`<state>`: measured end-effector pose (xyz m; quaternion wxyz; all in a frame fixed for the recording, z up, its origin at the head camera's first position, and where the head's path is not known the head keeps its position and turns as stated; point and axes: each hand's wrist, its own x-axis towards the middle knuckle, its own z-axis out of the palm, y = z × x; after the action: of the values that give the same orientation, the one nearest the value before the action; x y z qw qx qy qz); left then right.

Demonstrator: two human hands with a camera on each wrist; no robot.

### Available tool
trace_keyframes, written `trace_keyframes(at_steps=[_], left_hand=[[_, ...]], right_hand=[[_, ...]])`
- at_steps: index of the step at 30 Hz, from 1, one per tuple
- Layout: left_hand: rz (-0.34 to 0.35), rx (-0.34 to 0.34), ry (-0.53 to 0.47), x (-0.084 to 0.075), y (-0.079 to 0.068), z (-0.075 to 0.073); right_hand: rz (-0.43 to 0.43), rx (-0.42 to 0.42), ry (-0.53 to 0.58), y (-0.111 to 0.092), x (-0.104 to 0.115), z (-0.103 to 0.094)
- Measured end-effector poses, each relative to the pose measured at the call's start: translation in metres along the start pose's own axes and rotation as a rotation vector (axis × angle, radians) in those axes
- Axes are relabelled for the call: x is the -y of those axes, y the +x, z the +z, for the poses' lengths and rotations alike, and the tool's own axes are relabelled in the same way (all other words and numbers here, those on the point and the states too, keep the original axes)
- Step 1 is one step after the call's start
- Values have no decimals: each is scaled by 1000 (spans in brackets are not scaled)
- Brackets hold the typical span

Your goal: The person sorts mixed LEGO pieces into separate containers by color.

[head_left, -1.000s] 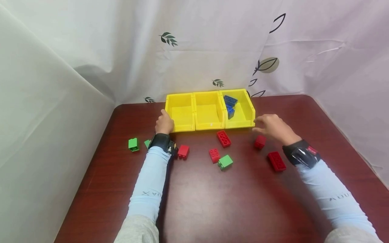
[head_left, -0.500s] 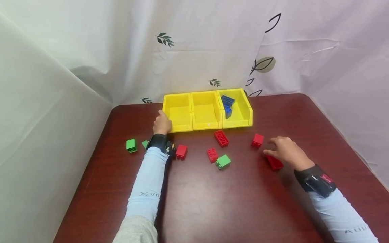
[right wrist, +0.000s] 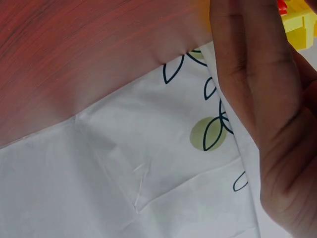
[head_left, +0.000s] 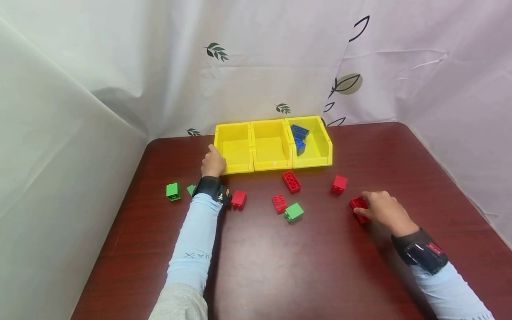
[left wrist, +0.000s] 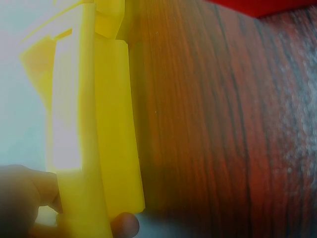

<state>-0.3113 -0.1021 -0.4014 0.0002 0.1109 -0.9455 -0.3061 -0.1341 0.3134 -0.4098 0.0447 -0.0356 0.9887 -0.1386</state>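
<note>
My left hand (head_left: 213,162) grips the front left corner of the leftmost yellow bin (head_left: 238,169). In the left wrist view, fingers (left wrist: 44,188) and a fingertip (left wrist: 125,225) lie on both sides of the bin's wall (left wrist: 116,129). At the right of the table, my right hand (head_left: 386,212) pinches a red toy building brick (head_left: 356,204), its thumb and fingers partly covering it. The right wrist view shows the hand (right wrist: 267,84), but the brick in its grasp is hidden there.
Two more yellow bins (head_left: 273,167) adjoin it; the rightmost bin (head_left: 320,151) holds blue bricks (head_left: 300,132). Red bricks (head_left: 291,182) and green bricks (head_left: 294,212) lie scattered in front. Another red brick (head_left: 339,184) lies left of my right hand. A white curtain (head_left: 256,80) borders the table.
My right hand has moved from beside the rightmost bin, right and toward me, down to the red brick, and its fingers have closed around it. The left hand stays on the bin.
</note>
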Motion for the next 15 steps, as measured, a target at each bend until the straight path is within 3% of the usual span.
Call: trace_keyframes(at_steps=[8,15], left_hand=[[-9,4,5,0,1,0],[-11,8,8,0,2,1]], right_hand=[[-25,-39,7,2,2,2],[3,-28,17,2,1,4]])
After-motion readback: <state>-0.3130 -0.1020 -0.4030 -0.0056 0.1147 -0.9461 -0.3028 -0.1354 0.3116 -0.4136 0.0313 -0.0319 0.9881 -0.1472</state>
